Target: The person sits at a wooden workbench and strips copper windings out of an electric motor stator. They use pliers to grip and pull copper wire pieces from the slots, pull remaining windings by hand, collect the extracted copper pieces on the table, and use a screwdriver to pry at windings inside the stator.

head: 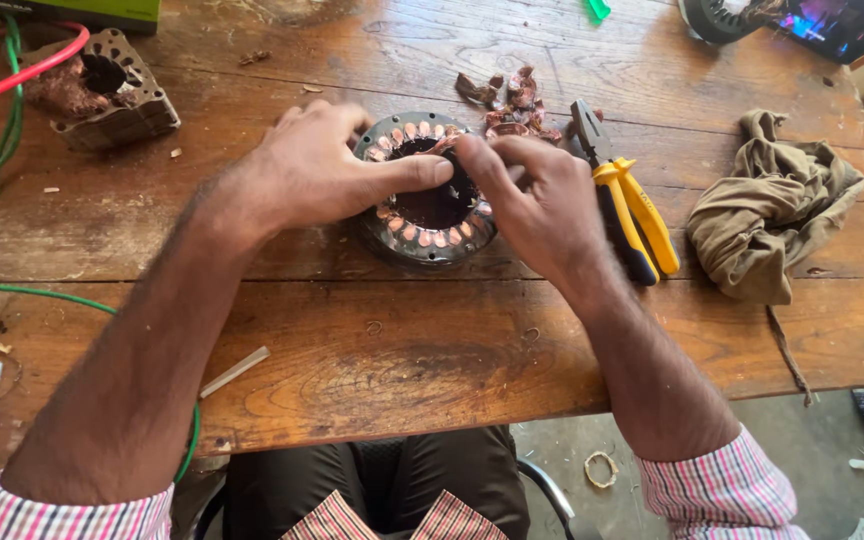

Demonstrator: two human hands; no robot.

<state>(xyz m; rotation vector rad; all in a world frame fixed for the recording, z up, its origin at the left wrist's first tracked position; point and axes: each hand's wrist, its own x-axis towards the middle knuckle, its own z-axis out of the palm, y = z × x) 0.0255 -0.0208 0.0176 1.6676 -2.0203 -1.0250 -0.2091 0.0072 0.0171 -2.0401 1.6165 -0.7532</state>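
A round metal motor stator, with pinkish slot liners around its dark bore, lies flat on the wooden table. My left hand rests on its left rim, thumb stretched across the bore. My right hand covers its right rim, and its fingertips pinch something small at the top edge; what it is stays hidden. The thumbs nearly meet over the opening.
Yellow-handled pliers lie just right of my right hand. Torn brown paper scraps sit behind the stator. A crumpled olive cloth is at right, another stator with copper winding at far left, next to red and green wires.
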